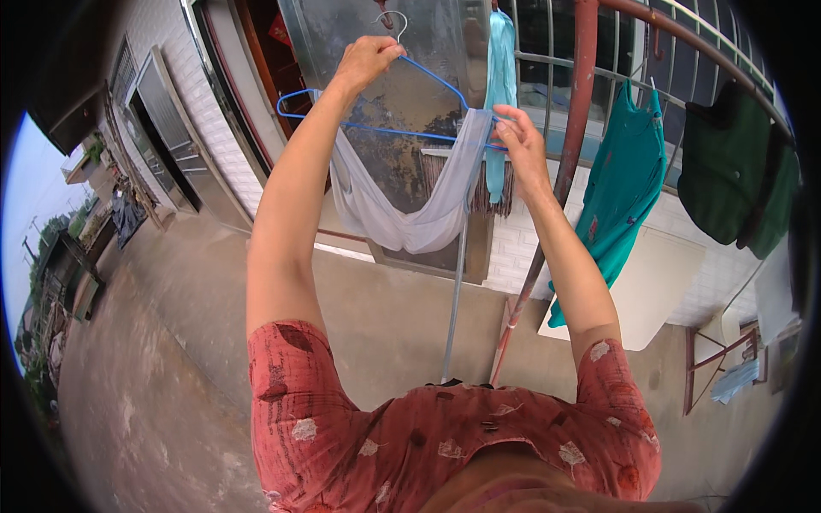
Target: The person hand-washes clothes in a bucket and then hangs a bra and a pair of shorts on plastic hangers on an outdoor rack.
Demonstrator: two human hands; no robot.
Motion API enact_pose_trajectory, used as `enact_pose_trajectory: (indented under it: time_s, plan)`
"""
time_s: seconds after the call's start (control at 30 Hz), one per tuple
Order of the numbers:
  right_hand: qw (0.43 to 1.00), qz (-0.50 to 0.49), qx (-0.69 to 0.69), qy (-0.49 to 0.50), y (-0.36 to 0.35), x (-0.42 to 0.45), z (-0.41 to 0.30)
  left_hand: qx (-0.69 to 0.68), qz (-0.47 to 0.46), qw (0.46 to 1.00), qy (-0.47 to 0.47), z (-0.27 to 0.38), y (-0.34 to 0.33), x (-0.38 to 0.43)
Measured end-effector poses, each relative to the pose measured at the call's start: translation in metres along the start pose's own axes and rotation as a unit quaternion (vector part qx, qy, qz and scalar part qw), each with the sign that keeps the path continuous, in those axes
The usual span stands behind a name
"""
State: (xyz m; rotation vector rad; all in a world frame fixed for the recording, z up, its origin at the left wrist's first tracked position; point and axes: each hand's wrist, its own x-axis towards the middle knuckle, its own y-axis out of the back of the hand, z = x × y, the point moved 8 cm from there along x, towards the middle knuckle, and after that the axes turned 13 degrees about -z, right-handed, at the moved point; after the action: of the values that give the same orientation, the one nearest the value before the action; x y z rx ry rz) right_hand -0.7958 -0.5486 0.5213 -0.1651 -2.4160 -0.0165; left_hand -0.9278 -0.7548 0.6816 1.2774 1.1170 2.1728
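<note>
Raised high, my left hand (371, 59) pinches the top of a blue clothes hanger (436, 77) just below its metal hook, which is close to a dark red hook (385, 14). A light grey garment (410, 224) hangs from the hanger in a deep sag between its two ends. At the hanger's right end is my right hand (521, 141), its thumb and fingers around the hanger's tip by the garment's edge. A light blue cloth (500, 58) hangs just behind that hand.
A red-brown metal post (579, 96) stands at the right. A teal garment (619, 186) and dark green clothing (725, 173) hang beyond it. Behind the hanger are a metal door panel (397, 173) and a mop head (436, 179). A white board (667, 276) leans against the wall.
</note>
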Motion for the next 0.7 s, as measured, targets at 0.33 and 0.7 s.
enact_pose_trajectory:
  time_s: [0.33,0.7]
  plan:
    - [0.993,0.109,-0.021,-0.043,0.028,-0.067,0.114,0.018,0.064,0.993,-0.093,-0.008,-0.018,-0.028]
    - [0.942,-0.022,-0.313,-0.118,-0.008,-0.112,0.163,-0.515,0.054,0.829,0.210,-0.173,-0.259,-0.248]
